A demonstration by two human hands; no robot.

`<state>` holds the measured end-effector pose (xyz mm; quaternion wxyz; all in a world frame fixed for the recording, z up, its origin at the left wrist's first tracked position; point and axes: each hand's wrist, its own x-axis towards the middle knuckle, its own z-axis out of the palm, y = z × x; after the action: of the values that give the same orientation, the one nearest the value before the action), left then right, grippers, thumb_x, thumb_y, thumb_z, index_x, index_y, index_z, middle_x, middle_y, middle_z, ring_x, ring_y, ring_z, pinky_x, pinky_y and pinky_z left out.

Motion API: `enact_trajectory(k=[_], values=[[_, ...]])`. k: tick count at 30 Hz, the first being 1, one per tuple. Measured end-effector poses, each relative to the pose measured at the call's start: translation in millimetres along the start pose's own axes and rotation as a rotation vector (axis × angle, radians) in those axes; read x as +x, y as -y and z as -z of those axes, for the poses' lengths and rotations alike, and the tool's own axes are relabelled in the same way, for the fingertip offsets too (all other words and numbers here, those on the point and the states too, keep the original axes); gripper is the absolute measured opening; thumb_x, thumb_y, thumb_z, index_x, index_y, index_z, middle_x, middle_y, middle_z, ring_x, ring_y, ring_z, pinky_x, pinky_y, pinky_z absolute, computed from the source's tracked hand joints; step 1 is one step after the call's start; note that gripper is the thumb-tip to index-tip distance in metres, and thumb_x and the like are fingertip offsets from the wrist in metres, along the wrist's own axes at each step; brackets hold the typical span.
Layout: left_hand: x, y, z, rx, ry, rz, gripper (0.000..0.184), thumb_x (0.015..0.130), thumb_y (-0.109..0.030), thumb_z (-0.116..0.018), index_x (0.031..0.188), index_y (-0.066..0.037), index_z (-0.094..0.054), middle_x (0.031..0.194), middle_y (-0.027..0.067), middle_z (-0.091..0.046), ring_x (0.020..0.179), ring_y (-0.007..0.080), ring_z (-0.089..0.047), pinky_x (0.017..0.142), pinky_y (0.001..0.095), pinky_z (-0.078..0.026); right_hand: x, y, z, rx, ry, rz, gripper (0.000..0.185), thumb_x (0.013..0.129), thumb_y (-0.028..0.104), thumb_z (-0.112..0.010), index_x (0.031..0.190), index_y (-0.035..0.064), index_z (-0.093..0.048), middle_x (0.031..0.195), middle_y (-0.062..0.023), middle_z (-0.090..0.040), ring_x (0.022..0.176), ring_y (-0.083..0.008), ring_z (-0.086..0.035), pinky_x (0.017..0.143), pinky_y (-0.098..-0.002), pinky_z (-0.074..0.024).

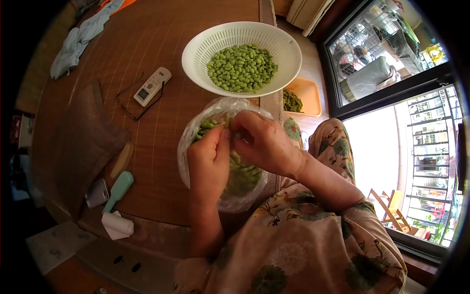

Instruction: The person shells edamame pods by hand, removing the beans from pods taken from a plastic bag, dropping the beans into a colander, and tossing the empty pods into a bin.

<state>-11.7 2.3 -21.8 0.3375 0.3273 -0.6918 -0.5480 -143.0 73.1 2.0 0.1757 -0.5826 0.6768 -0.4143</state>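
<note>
Fingertips together, my left hand [210, 157] and my right hand [267, 142] pinch a green bean pod [228, 123], mostly hidden by the fingers. Below them lies a clear plastic bag [188, 169] holding many green bean pods [245, 176]. Just beyond the hands stands a white slotted colander [196, 63] with a heap of shelled green beans [243, 67] in it.
An orange tub [312, 90] with empty-looking pods stands low at the right. On the brown mat [161, 171] lie a remote control [152, 86], eyeglasses [134, 116], a green-handled brush [119, 189], a tissue roll [117, 225] and a dark cloth [83, 142]. A glass door [382, 117] is at right.
</note>
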Motion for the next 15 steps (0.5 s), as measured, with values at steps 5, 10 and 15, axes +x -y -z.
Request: enact_trajectory(k=[5,10,15], values=[[0.8,1.8,2.3,-0.059,0.011,0.039,0.018,0.095,-0.012,-0.055,0.099,0.003,-0.065,0.070,0.0136,-0.064,0.062,0.0106,-0.056,0.058,0.0293,-0.046,-2.0,5.5,1.1,-0.006,0.009,0.008,0.018,0.078,0.004,-0.064,0.093,0.0014,-0.053,0.080,-0.0202,-0.059,0.074,-0.0418,-0.060,0.062,-0.0457,-0.0479],[1.6,1.0,4.3,-0.073,0.001,0.057,0.018,0.095,-0.010,-0.054,0.102,0.003,-0.065,0.072,0.0127,-0.065,0.064,0.0094,-0.057,0.059,0.0281,-0.047,-2.2,7.2,2.0,-0.021,0.021,0.158,0.019,0.077,0.003,-0.064,0.093,0.0016,-0.053,0.083,-0.0191,-0.060,0.076,-0.0409,-0.060,0.064,-0.0450,-0.0483],[1.7,-2.8,5.5,-0.009,-0.010,0.035,0.019,0.095,-0.010,-0.055,0.104,0.003,-0.065,0.076,0.0142,-0.068,0.066,0.0103,-0.059,0.061,0.0283,-0.048,-3.2,3.8,-0.1,0.025,0.022,0.103,0.020,0.077,0.002,-0.063,0.094,0.0021,-0.053,0.087,-0.0183,-0.060,0.079,-0.0401,-0.061,0.066,-0.0434,-0.0494]])
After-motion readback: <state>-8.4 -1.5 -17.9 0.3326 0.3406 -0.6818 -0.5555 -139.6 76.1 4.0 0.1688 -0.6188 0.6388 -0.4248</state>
